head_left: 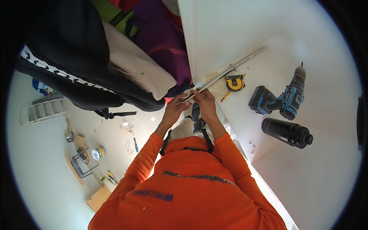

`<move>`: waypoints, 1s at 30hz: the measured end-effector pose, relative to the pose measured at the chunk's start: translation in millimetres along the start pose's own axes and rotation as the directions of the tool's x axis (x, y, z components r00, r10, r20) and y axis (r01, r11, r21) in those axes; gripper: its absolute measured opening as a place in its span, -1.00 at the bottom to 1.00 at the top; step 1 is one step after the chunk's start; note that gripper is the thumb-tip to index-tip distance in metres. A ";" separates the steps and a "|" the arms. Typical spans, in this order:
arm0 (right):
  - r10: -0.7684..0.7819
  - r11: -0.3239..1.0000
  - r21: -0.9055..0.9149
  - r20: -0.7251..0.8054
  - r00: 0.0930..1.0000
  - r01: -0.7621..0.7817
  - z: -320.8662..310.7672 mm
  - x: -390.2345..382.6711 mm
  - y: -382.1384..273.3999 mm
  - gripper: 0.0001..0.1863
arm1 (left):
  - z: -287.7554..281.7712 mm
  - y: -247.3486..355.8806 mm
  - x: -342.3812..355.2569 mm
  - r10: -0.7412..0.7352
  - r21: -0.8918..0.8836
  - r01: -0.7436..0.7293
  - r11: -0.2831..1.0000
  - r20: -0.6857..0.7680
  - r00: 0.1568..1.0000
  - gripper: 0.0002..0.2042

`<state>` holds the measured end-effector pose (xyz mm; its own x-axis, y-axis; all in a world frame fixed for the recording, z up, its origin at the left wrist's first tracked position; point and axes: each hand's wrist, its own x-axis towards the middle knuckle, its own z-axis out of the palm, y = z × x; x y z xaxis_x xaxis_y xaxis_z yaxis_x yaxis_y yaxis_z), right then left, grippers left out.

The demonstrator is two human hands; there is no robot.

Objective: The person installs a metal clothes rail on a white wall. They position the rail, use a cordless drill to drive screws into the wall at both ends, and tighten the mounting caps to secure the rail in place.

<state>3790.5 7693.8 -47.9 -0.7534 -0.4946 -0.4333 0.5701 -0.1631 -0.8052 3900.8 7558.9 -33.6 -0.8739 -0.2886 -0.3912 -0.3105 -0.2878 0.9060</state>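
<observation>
Both hands meet in front of my body at the near end of a long, slim metal bar (pixel 226 73). My left hand (pixel 175 110) has its fingers closed around the bar's end. Just to the right, my right hand (pixel 206 104) pinches the same bar a little farther along. From there the bar slants away to the far right over a white surface (pixel 249 115), with a small crosspiece partway along it. Beside the bar lie a yellow-and-black tape measure (pixel 234 83) and a yellow pencil (pixel 226 95), partly covered by the tape measure.
A blue-and-black cordless drill (pixel 289 97) and a black bottle (pixel 285 132) lie on the white surface at right. Dark and beige garments (pixel 138 73) hang at upper left. On the floor are a stepladder (pixel 45 110), a blue-handled tool (pixel 135 145) and a round tin (pixel 98 153).
</observation>
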 end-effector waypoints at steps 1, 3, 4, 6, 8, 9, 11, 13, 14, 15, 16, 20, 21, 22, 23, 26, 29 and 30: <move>-0.012 0.999 0.040 0.007 1.000 0.012 0.9 -1.1 0.4 -0.72 | -0.1 0.6 0.1 0.005 0.006 -0.005 1.000 -0.003 1.000 -0.55; -0.035 0.999 0.018 -0.003 0.999 0.035 3.8 -2.1 1.7 -0.75 | -0.4 2.6 0.2 0.008 0.040 -0.008 0.999 -0.015 1.000 -0.56; -0.040 0.999 0.008 -0.017 0.999 0.040 5.2 -2.4 2.0 -0.77 | -0.7 4.1 0.3 0.019 0.041 -0.019 0.999 -0.006 1.000 -0.56; -0.058 0.998 0.029 0.015 0.998 0.058 6.5 -4.8 0.7 -0.77 | -1.2 8.4 0.3 0.010 0.007 -0.010 1.000 0.018 1.000 -0.56; -0.069 0.997 0.036 0.026 0.997 0.069 8.4 -8.0 -3.9 -0.75 | -1.2 15.0 -0.7 0.020 0.020 -0.020 1.000 0.021 1.000 -0.59; -0.088 0.996 0.006 0.022 0.996 0.088 10.0 -9.6 -7.9 -0.74 | -0.6 19.2 -1.8 0.024 0.016 -0.025 1.000 0.027 0.999 -0.59; -0.102 0.994 -0.041 0.024 0.994 0.103 13.9 -15.9 -18.6 -0.72 | 2.2 29.6 -6.0 0.053 -0.006 -0.053 0.999 0.031 0.998 -0.59; -0.131 0.991 -0.029 0.034 0.991 0.132 20.3 -23.7 -32.6 -0.71 | 6.7 42.6 -12.4 0.104 -0.052 -0.102 0.993 0.034 0.994 -0.59; -0.141 0.990 -0.008 0.040 0.989 0.142 24.3 -28.4 -40.5 -0.70 | 9.0 50.0 -16.2 0.116 -0.051 -0.114 0.992 0.031 0.993 -0.59; -0.147 0.989 0.002 0.036 0.989 0.147 28.8 -33.4 -48.6 -0.69 | 11.0 58.0 -20.4 0.130 -0.061 -0.128 0.990 0.031 0.991 -0.59; -0.156 0.988 0.026 0.037 0.987 0.155 33.6 -38.2 -57.2 -0.68 | 12.4 66.5 -25.0 0.146 -0.072 -0.144 0.987 0.031 0.989 -0.59; -0.235 0.960 0.174 0.081 0.969 0.218 55.3 -57.6 -88.4 -0.70 | 8.0 102.9 -47.2 0.266 0.118 -0.264 0.957 0.001 0.964 -0.44; -0.252 0.957 0.168 0.082 0.964 0.236 60.9 -61.5 -95.5 -0.71 | 4.4 112.6 -53.5 0.305 0.179 -0.298 0.937 -0.007 0.952 -0.41; -0.257 0.955 0.174 0.088 0.962 0.239 66.8 -65.6 -102.1 -0.72 | 0.4 122.8 -60.3 0.344 0.240 -0.331 0.913 -0.012 0.939 -0.38; -0.281 0.947 0.190 0.105 0.954 0.258 73.0 -69.7 -108.4 -0.72 | -3.0 133.8 -67.7 0.374 0.287 -0.352 0.891 -0.024 0.927 -0.35; -0.341 0.920 0.258 0.162 0.926 0.294 92.1 -82.3 -127.0 -0.75 | -4.3 170.5 -91.7 0.491 0.486 -0.400 0.777 -0.071 0.868 -0.34; -0.363 0.904 0.309 0.191 0.912 0.295 109.8 -96.7 -149.2 -0.78 | 10.7 210.2 -112.8 0.693 0.662 -0.493 0.565 -0.056 0.719 -0.47; -0.422 0.877 0.337 0.203 0.884 0.341 114.8 -101.3 -158.3 -0.76 | 17.4 225.2 -119.4 0.763 0.719 -0.525 0.455 -0.011 0.646 -0.50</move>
<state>3814.2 7671.7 170.0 -0.8398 -0.5415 0.0387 0.3537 -0.5998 -0.7177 3928.6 7544.5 219.9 -0.7976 -0.4161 0.4367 0.0490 0.6769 0.7344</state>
